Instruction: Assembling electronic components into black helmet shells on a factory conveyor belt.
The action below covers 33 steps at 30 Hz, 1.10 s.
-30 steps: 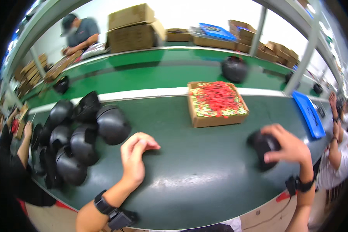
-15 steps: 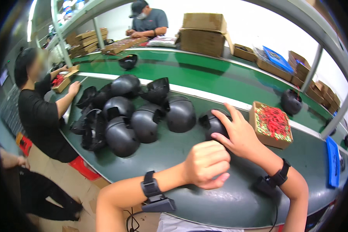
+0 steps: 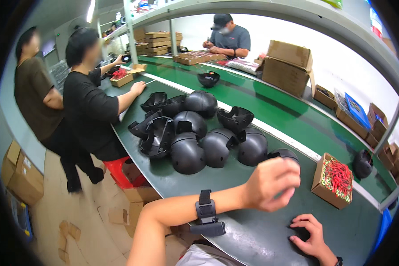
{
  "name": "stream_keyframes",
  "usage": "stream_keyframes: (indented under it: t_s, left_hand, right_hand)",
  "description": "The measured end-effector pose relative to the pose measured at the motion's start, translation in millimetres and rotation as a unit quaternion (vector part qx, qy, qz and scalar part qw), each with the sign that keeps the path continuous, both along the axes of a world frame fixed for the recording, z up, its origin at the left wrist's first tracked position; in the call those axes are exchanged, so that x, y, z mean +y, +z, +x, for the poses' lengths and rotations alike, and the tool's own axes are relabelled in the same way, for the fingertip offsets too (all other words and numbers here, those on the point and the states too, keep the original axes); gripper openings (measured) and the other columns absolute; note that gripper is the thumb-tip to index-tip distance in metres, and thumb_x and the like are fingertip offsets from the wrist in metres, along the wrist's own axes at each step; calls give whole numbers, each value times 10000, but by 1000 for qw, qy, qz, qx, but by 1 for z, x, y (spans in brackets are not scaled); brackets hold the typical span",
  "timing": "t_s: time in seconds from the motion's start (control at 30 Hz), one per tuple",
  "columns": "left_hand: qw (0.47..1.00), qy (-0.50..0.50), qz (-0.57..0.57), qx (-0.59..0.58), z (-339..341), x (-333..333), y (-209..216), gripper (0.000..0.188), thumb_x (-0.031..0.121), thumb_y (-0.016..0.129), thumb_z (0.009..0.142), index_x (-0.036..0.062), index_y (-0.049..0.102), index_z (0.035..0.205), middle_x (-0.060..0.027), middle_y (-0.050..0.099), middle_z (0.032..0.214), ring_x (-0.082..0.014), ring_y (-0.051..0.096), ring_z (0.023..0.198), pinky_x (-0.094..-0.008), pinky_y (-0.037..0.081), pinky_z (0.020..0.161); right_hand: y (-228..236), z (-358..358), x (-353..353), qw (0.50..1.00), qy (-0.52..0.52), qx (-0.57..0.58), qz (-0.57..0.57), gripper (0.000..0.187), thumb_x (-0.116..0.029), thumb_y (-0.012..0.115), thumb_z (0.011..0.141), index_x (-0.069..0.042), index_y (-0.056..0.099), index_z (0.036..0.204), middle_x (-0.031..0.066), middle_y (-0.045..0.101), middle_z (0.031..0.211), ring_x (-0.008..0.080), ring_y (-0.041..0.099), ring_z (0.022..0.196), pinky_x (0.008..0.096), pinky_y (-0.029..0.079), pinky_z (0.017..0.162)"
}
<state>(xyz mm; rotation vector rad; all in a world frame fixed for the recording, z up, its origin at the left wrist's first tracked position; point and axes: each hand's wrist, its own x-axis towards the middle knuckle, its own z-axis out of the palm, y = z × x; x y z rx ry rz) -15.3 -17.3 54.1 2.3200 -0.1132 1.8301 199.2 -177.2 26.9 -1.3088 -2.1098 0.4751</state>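
My left hand [image 3: 272, 184] is raised over the table with its fingers curled closed; whatever may be inside them is hidden. Just behind it, partly covered by the hand, is a black dome-shaped shell [image 3: 284, 154]. Low over the dark green tabletop, my right hand [image 3: 312, 235] has its fingers bent but apart, holding nothing. Left of my left hand several more black shells stand in a cluster, among them a smooth dome [image 3: 188, 153] and an upturned one [image 3: 157, 137] showing its hollow inside.
A cardboard box [image 3: 334, 181] of red wires stands right of my left hand. Beyond a white rail runs a green conveyor belt [image 3: 270, 93] carrying black shells [image 3: 208, 79]. Co-workers [image 3: 93, 97] stand at the left; another person [image 3: 230, 37] works across the belt near cartons [image 3: 288, 66].
My right hand has let go of the black shell and drawn back toward me over the table. My left hand stays closed. The view has swung left.
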Motion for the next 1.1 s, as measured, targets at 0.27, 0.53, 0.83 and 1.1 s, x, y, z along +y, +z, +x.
stream_keyframes:
  t_s: [0.27,0.53,0.83,1.1]
  left_hand:
    - [975,-190,-34,-107,-47,-108,95,117,14,587,734,0,568,848,-122,522,871,-255,531,799,-363,436,686]
    - [964,-222,-125,-74,-61,-206,96,76,108,669,806,71,671,740,-10,635,872,-186,593,788,-342,480,692]
    - [965,-234,-29,-118,-44,-235,99,88,-29,663,779,41,677,727,-57,656,846,-199,616,789,-304,487,697]
    - [947,-313,-67,-14,-67,-228,111,43,-7,696,769,35,694,763,-73,661,868,-204,634,824,-302,477,710]
  right_hand:
    - [-14,1,3,997,-23,68,5,269,-103,710,663,-8,617,897,141,572,975,248,571,880,339,457,791]
    - [-13,4,2,998,-7,69,-1,280,-74,710,638,-36,636,906,105,578,993,250,547,953,338,446,811]
    - [-18,8,2,997,11,70,14,324,-87,714,655,-35,628,963,101,575,1009,239,546,947,323,456,783]
    - [-24,14,6,997,39,55,38,340,-103,720,684,-36,592,992,111,580,1021,245,549,939,333,467,780]
